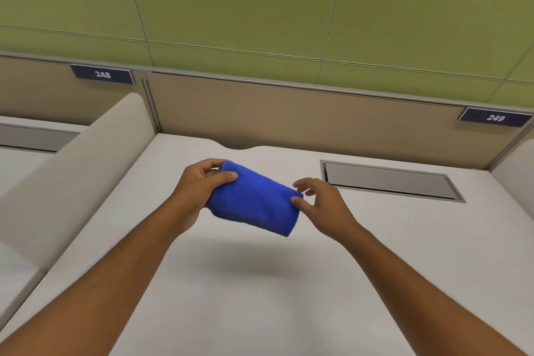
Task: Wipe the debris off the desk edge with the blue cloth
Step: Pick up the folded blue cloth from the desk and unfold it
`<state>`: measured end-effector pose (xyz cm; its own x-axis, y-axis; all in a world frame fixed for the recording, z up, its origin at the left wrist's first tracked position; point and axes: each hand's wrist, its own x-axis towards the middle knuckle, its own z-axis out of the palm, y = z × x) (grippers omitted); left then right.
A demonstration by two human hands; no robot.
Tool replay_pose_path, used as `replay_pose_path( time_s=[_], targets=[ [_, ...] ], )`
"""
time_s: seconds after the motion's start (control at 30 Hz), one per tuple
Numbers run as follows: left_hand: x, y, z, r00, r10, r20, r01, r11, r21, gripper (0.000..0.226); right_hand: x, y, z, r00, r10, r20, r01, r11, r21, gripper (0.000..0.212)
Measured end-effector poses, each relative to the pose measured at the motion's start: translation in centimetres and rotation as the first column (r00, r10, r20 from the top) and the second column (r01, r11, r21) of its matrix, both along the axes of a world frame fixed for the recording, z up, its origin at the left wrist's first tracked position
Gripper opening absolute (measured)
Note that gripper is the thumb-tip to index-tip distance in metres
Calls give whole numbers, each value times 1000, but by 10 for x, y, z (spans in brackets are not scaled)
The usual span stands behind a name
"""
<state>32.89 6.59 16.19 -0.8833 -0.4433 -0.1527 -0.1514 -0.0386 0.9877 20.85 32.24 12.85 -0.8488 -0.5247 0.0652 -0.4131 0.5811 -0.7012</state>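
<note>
I noted the folded blue cloth (254, 202) above the desk (260, 312): soft, light, floppy. Left hand (202, 182) gripped one end. Right hand (320, 202) had loose fingers, thumb touching the other. Best taken bunched, I judged.

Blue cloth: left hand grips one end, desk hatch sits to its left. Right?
No. In the head view the desk hatch sits to the right of the blue cloth, not its left. The left hand does grip one end.

Cloth (254, 199): above the desk (260, 312), between both hands.
Left hand (199, 182): on the cloth's left end.
Right hand (320, 202): at its right end.
Hatch (390, 180): set in the desk, right of the hands.
Divider (72, 170): along the desk's left side.
</note>
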Motion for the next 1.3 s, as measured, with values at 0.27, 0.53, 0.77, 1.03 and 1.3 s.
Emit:
replay_pose_path(
  time_s=[0.27, 0.53, 0.77, 1.03, 1.3],
  targets=[
    [83, 35, 13, 976, 214, 32, -216, 970, 109, 38, 152, -51, 31, 974, 187, 125, -110, 882, -457, 34],
    [161, 29, 12, 990, 117, -80, -78, 921, 382, 28, 206, -83, 27, 945, 218, 243, -71, 864, -498, 55],
    [204, -12, 15, 995, 12, -95, 6, 982, 188, 29, 228, -130, 33, 917, 250, 311, -37, 828, -559, 32],
    [244, -84, 11, 995, 59, -79, -66, 994, -90, 46, 266, -201, 40, 900, 229, 371, 47, 795, -605, 22],
    [256, -149, -2, 991, 106, -76, -107, 994, -6, 24, 286, -245, 39, 936, 115, 332, 84, 845, -528, 21]
  ],
)
